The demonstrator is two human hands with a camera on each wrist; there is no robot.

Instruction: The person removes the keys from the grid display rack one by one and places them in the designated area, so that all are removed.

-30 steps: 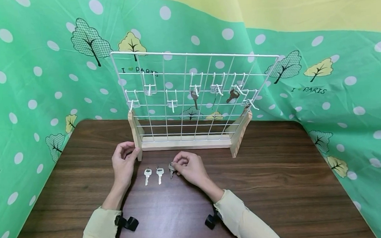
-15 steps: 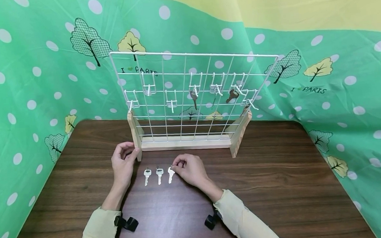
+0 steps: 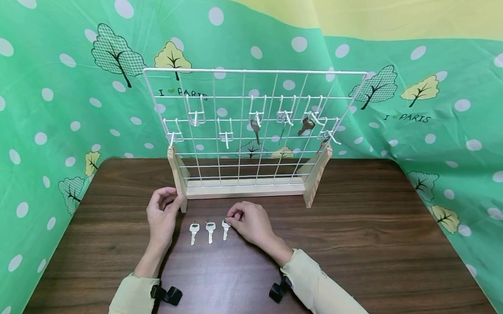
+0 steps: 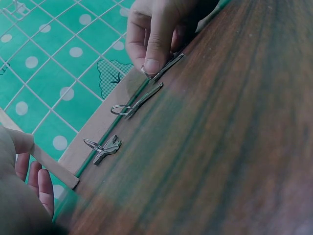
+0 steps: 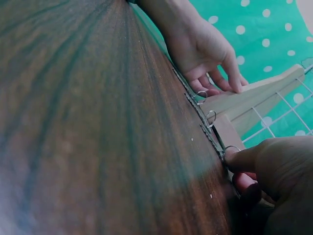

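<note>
My right hand [image 3: 251, 222] pinches the ring of a silver key [image 3: 226, 230] between thumb and forefinger, just above the table. Left of it, two more silver keys, a middle key [image 3: 211, 231] and an outer key [image 3: 194, 233], lie in a row, each with a small ring [image 4: 120, 109]. My left hand [image 3: 162, 217] rests against the left wooden upright [image 3: 178, 180] of a white wire grid rack [image 3: 255, 72]. Its thumb touches the wood, and the other fingers bend loosely beside it without wrapping round.
White hooks, such as the lower middle hook [image 3: 227, 138], hang on the grid. Dark keys hang from hooks right of centre, one hanging key [image 3: 255, 128] and another hanging key [image 3: 306, 124]. The rack stands on a dark wooden table [image 3: 388, 244] before a green patterned cloth [image 3: 446, 132].
The key in my right hand has turned flat to view and shifted slightly left, in line with the other two. My right hand dipped, then rose slightly. My left hand stays put.
</note>
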